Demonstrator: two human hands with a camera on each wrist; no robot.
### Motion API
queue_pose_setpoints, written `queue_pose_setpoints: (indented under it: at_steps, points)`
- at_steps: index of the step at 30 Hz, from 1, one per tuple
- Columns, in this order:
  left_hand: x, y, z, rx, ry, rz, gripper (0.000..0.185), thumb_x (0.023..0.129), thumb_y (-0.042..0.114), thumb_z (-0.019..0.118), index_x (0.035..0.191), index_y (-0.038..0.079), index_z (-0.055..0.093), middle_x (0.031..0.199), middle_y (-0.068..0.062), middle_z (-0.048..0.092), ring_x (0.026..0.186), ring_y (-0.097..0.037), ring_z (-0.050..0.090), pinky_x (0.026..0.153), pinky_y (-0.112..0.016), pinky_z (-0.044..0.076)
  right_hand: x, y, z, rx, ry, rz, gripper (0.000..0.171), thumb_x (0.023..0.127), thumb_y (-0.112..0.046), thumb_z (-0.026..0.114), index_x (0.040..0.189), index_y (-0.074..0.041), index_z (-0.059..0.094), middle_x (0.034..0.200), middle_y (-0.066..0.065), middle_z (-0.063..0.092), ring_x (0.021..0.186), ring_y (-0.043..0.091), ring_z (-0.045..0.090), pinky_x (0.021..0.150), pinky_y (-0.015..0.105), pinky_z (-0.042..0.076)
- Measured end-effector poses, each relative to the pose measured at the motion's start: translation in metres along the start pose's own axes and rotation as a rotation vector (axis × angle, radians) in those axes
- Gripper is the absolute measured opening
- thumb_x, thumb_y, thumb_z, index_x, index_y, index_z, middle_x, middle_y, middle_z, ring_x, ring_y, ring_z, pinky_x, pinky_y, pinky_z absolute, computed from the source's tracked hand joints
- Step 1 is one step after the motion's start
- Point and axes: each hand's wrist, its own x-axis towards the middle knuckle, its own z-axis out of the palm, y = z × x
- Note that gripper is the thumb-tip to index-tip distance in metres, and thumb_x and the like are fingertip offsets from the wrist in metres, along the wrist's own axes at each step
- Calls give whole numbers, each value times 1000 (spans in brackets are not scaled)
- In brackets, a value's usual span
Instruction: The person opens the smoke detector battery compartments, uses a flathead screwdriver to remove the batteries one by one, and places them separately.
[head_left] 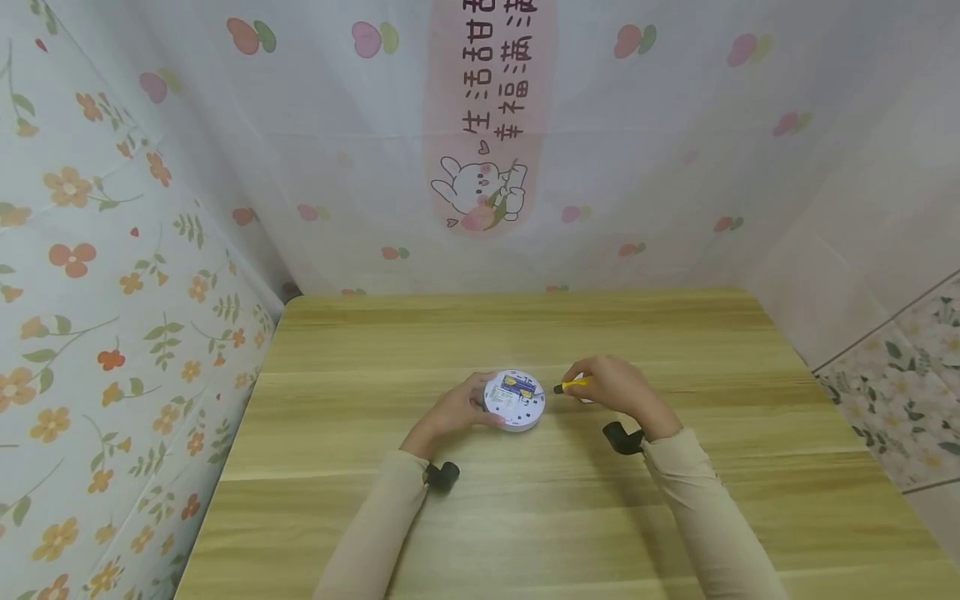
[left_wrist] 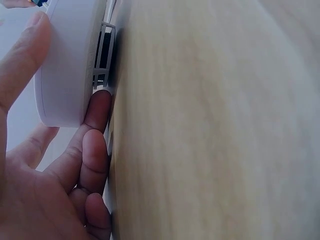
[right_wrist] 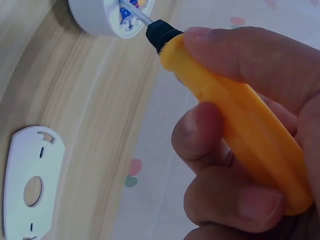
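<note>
A round white smoke detector is held just off or against the tabletop, its back with a blue and yellow battery turned upward. My left hand grips its left edge, with the thumb on the side wall and fingers under the slotted vent. My right hand holds a yellow screwdriver with a black collar. The screwdriver's metal shaft reaches the detector's back near the battery; the exact tip contact is hard to see. A white mounting plate lies on the table by the right hand.
The wood-grain table extends around both hands. Behind it hangs a printed curtain, and a floral cloth covers the left side. Black wrist cameras sit on both wrists.
</note>
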Motion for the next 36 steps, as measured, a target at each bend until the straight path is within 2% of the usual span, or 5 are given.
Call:
queue_pose_setpoints:
  at_steps: [12, 17, 26, 32, 36]
  points:
    - [0, 1, 0, -27, -1, -1, 87, 72, 34, 84, 146, 27, 39, 128, -15, 62, 119, -30, 57, 108, -57, 34, 4, -12, -3, -56, -6, -12, 17, 84, -24, 71, 96, -14, 76, 97, 7, 74, 75, 14, 65, 67, 35, 52]
    - [1, 3, 1, -52, -5, -16, 87, 72, 31, 85, 146, 26, 39, 128, -16, 62, 121, -31, 56, 110, -56, 33, 0, -6, 4, 17, 3, -8, 15, 86, -19, 70, 96, -10, 75, 99, 11, 73, 80, 19, 66, 70, 38, 54]
    - [-3, 6, 1, -77, 5, -24, 86, 72, 27, 84, 146, 23, 39, 131, -19, 60, 125, -34, 54, 111, -58, 29, -9, 18, 25, 253, 72, 44, 17, 90, -22, 67, 100, -9, 74, 120, 19, 66, 111, 35, 61, 89, 49, 52]
    - [-2, 4, 2, -54, 7, -5, 86, 73, 30, 84, 146, 22, 39, 130, -20, 60, 123, -35, 55, 110, -59, 30, -13, 30, 36, 315, 110, 49, 16, 89, -20, 68, 98, -7, 74, 120, 20, 66, 112, 37, 60, 90, 50, 51]
    - [-1, 4, 1, -86, 2, -13, 86, 72, 29, 84, 146, 23, 40, 132, -19, 59, 125, -35, 53, 111, -60, 27, -14, 37, 44, 314, 148, 44, 13, 88, -17, 70, 95, -7, 75, 110, 17, 69, 103, 33, 61, 84, 45, 52]
